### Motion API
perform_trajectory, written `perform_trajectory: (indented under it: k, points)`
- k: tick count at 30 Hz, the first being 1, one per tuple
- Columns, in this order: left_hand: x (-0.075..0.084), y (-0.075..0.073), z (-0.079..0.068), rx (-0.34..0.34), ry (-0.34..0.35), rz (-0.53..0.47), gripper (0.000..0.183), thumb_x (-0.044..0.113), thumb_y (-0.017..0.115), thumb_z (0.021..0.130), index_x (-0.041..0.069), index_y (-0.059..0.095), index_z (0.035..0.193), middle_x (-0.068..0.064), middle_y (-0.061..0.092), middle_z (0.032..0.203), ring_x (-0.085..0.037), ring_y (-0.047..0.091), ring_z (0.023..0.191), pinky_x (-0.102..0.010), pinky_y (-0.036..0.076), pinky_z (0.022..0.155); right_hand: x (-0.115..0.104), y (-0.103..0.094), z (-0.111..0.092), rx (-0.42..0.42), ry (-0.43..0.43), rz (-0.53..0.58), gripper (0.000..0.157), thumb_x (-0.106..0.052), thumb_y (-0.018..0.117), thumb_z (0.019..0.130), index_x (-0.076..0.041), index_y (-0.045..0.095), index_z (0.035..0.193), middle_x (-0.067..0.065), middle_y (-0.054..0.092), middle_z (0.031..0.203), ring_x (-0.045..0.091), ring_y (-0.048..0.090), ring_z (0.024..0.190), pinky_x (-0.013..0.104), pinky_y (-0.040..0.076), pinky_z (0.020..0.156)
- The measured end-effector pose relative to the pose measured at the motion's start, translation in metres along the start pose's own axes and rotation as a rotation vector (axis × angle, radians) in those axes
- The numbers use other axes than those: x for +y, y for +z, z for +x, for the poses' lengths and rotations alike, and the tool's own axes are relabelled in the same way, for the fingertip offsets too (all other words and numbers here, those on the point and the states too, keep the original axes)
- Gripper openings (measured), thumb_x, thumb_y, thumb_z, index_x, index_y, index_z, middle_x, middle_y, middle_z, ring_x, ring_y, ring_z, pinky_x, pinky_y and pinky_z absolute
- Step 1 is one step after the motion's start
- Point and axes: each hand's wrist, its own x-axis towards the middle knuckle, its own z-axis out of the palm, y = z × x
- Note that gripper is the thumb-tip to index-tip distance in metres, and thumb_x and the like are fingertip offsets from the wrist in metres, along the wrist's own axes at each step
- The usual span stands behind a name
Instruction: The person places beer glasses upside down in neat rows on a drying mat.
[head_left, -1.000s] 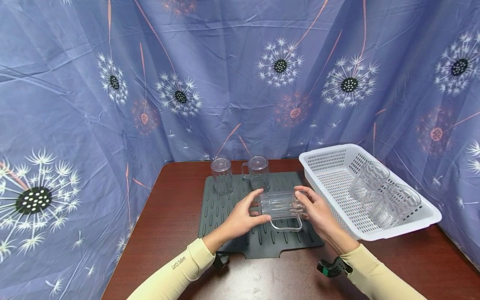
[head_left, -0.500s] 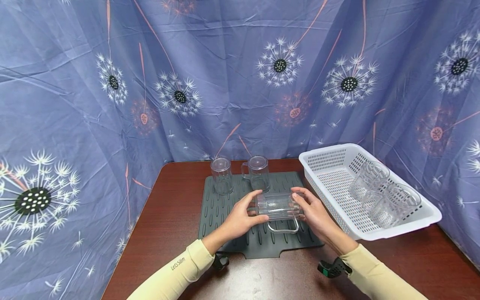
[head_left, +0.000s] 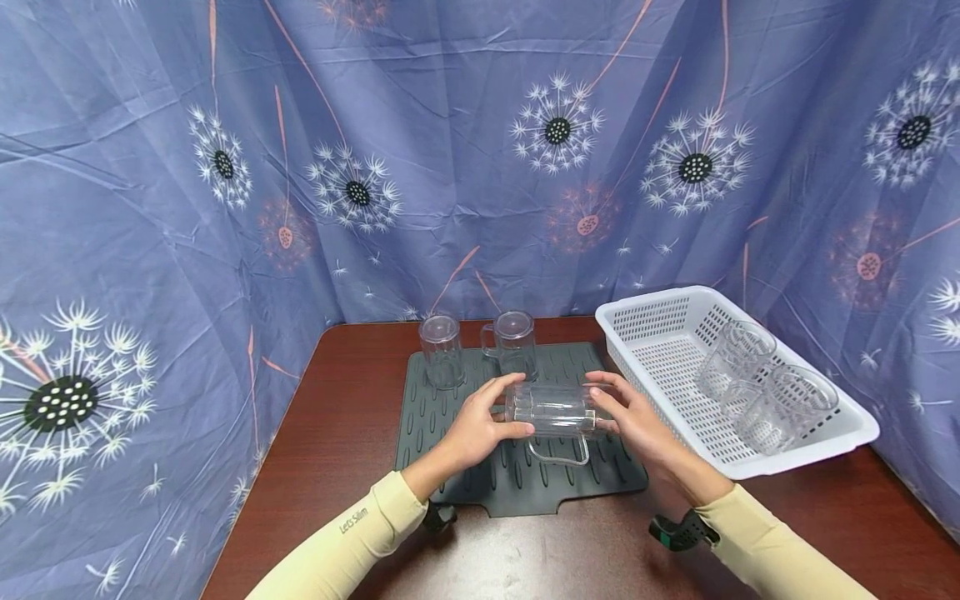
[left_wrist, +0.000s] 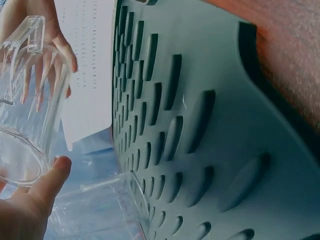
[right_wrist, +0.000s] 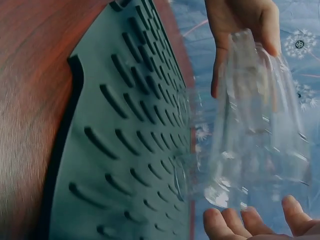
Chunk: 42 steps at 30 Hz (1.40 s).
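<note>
A clear glass mug [head_left: 557, 410] lies sideways in the air above the dark drying mat [head_left: 442, 429], its handle hanging toward the person. My left hand [head_left: 474, 427] grips its left end, thumb in front. At the other end, my right hand [head_left: 637, 421] holds it by thumb and fingertips; the glass makes the exact contact hard to see. In the left wrist view, the right hand's fingers show through the mug [left_wrist: 30, 100]. The right wrist view has the left hand [right_wrist: 245, 20] around the far end. Two more glass mugs, left [head_left: 442, 354] and right [head_left: 516, 346], stand upside down at the mat's back.
To the right stands a white perforated basket [head_left: 652, 392] with glass mugs [head_left: 787, 408] leaning inside. A reddish-brown wooden table [head_left: 337, 392] carries everything. Behind it hangs a blue dandelion-print curtain [head_left: 450, 167].
The held mug has shifted slightly left with the left hand, and its handle too. The right hand has drawn a little to the right since half a second ago. The standing mugs stay put.
</note>
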Motion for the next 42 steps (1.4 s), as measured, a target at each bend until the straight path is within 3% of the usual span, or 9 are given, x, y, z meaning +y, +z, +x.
perform_trajectory:
  k: [5, 9, 16, 21, 25, 29, 32, 36, 42]
  points:
    - [0.000, -0.004, 0.001, -0.001, -0.012, 0.035, 0.070, 0.019, 0.082, 0.084, 0.023, 0.050, 0.147, -0.008, 0.054, 0.141, -0.025, 0.059, 0.123, -0.040, 0.051, 0.101, -0.004, -0.014, -0.006, 0.013, -0.083, -0.117, 0.053, -0.035, 0.050, 0.107, -0.006, 0.038, 0.150, 0.021, 0.048, 0.146, 0.018, 0.051, 0.128, 0.041, 0.050, 0.103]
    - [0.001, -0.008, 0.002, 0.002, -0.031, 0.090, 0.072, 0.023, 0.083, 0.083, 0.025, 0.050, 0.147, -0.008, 0.054, 0.142, -0.023, 0.057, 0.124, -0.042, 0.051, 0.101, -0.012, -0.026, -0.011, 0.037, -0.129, -0.218, 0.051, -0.034, 0.053, 0.106, -0.008, 0.043, 0.148, 0.017, 0.052, 0.144, 0.009, 0.053, 0.123, 0.022, 0.048, 0.099]
    - [-0.001, -0.013, 0.004, 0.003, -0.063, 0.182, 0.071, 0.029, 0.083, 0.083, 0.031, 0.051, 0.147, 0.005, 0.055, 0.140, -0.019, 0.056, 0.124, -0.043, 0.051, 0.100, -0.024, -0.050, -0.020, 0.083, -0.204, -0.323, 0.049, -0.028, 0.055, 0.105, -0.006, 0.044, 0.147, 0.021, 0.050, 0.146, 0.030, 0.050, 0.131, 0.007, 0.041, 0.092]
    - [-0.001, -0.014, 0.004, -0.003, -0.059, 0.218, 0.071, 0.029, 0.085, 0.081, 0.034, 0.053, 0.145, 0.007, 0.056, 0.140, -0.017, 0.055, 0.126, -0.044, 0.052, 0.099, -0.027, -0.066, -0.023, 0.137, -0.282, -0.418, 0.046, -0.023, 0.058, 0.104, -0.004, 0.047, 0.144, 0.024, 0.050, 0.144, 0.030, 0.051, 0.129, 0.005, 0.039, 0.094]
    - [-0.001, -0.015, 0.005, -0.015, -0.051, 0.231, 0.073, 0.030, 0.086, 0.079, 0.034, 0.054, 0.144, 0.001, 0.057, 0.141, -0.016, 0.055, 0.125, -0.043, 0.053, 0.097, -0.029, -0.080, -0.026, 0.164, -0.292, -0.514, 0.048, -0.024, 0.060, 0.102, -0.006, 0.048, 0.145, 0.024, 0.050, 0.144, 0.040, 0.050, 0.129, 0.019, 0.045, 0.100]
    - [-0.001, -0.016, 0.007, -0.017, -0.047, 0.242, 0.073, 0.030, 0.087, 0.078, 0.035, 0.055, 0.143, 0.002, 0.058, 0.139, -0.014, 0.055, 0.123, -0.041, 0.053, 0.096, -0.029, -0.093, -0.029, 0.196, -0.311, -0.595, 0.050, -0.024, 0.063, 0.101, -0.006, 0.048, 0.145, 0.025, 0.050, 0.144, 0.047, 0.049, 0.128, 0.016, 0.041, 0.099]
    - [-0.001, -0.017, 0.008, -0.011, -0.044, 0.255, 0.073, 0.028, 0.087, 0.077, 0.035, 0.056, 0.143, 0.006, 0.058, 0.136, -0.013, 0.056, 0.120, -0.038, 0.053, 0.093, -0.029, -0.103, -0.030, 0.227, -0.325, -0.652, 0.051, -0.024, 0.065, 0.099, -0.006, 0.049, 0.145, 0.024, 0.050, 0.142, 0.045, 0.049, 0.126, 0.023, 0.041, 0.098]
    - [-0.001, -0.018, 0.010, 0.005, -0.033, 0.304, 0.073, 0.028, 0.087, 0.077, 0.035, 0.056, 0.143, 0.010, 0.058, 0.134, -0.012, 0.056, 0.115, -0.034, 0.053, 0.086, -0.028, -0.116, -0.031, 0.266, -0.333, -0.730, 0.054, -0.026, 0.068, 0.097, -0.006, 0.050, 0.144, 0.025, 0.050, 0.141, 0.047, 0.048, 0.125, 0.059, 0.040, 0.094]
    - [0.000, -0.019, 0.014, 0.012, -0.014, 0.342, 0.075, 0.026, 0.087, 0.076, 0.034, 0.056, 0.144, 0.009, 0.058, 0.133, -0.015, 0.056, 0.115, -0.042, 0.049, 0.092, -0.021, -0.136, -0.030, 0.303, -0.349, -0.780, 0.055, -0.026, 0.071, 0.094, -0.002, 0.052, 0.140, 0.028, 0.049, 0.141, 0.053, 0.041, 0.131, 0.072, 0.029, 0.102]
